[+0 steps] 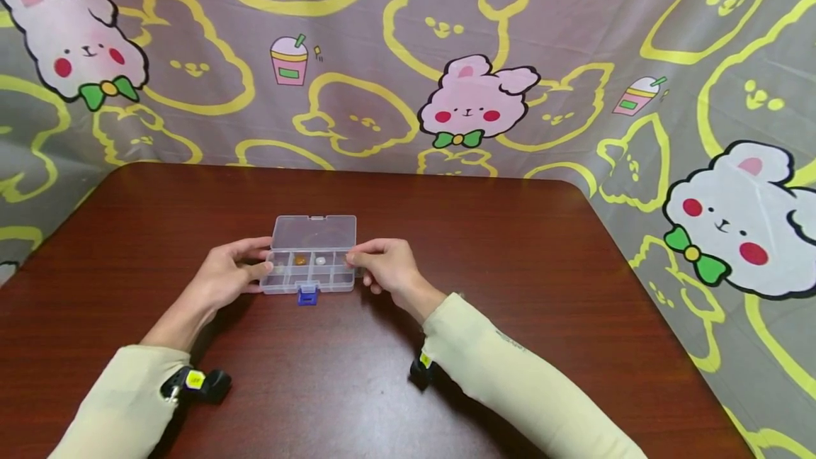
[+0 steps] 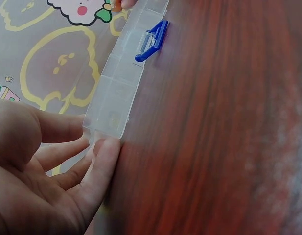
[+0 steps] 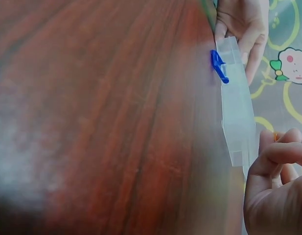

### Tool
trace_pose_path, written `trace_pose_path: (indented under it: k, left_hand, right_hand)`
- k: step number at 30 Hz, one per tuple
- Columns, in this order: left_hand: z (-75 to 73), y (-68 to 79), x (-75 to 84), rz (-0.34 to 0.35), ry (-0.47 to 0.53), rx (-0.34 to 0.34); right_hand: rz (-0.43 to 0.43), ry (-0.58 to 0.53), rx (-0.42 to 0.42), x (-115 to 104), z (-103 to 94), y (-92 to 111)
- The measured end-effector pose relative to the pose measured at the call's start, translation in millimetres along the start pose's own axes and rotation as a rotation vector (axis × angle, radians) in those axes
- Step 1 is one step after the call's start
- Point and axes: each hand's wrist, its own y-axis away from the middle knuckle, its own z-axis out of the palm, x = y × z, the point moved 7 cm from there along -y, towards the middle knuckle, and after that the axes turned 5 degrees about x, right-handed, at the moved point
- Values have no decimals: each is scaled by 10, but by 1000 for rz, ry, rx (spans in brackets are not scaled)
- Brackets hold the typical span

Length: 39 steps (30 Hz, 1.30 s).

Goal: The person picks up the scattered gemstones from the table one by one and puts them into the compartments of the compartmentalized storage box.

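A clear plastic compartment box [image 1: 307, 289] stands on the table, its lid [image 1: 315, 232] raised at the back and its blue latch [image 1: 308, 296] folded down in front. My left hand [image 1: 226, 271] grips the left end, thumb over the rim. At the right end, my right hand [image 1: 389, 265] pinches a small orange piece [image 3: 276, 136] between thumb and index finger, over the back right compartment. An amber piece [image 1: 300, 261] and a white round piece [image 1: 321, 261] lie in back-row compartments. A pale yellowish piece [image 2: 114, 119] shows faintly through the left end wall.
The dark red-brown wooden table [image 1: 357, 374] extends around the box on all sides. Behind and to the right hangs a grey curtain [image 1: 382, 34] with cartoon prints. Each wrist carries a black camera, such as the left one [image 1: 213, 386].
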Motion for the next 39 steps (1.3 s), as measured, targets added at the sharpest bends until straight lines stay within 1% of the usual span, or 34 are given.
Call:
trace_pose_path:
  k: [7, 16, 27, 32, 39]
  left_hand:
    - [-1, 8, 8, -9, -1, -4]
    - [-11, -6, -5, -21, -12, -2]
    - [7, -9, 4, -18, -9, 1]
    - [16, -6, 17, -12, 3, -3]
    - [-7, 9, 22, -6, -3, 3]
  right_hand:
    - [13, -1, 10, -31, 11, -57]
    - [37, 27, 15, -14, 27, -101]
    - [48, 44, 40, -14, 8, -94]
    - [36, 47, 50, -23, -23, -77]
    - [8, 54, 40, -46, -79, -46]
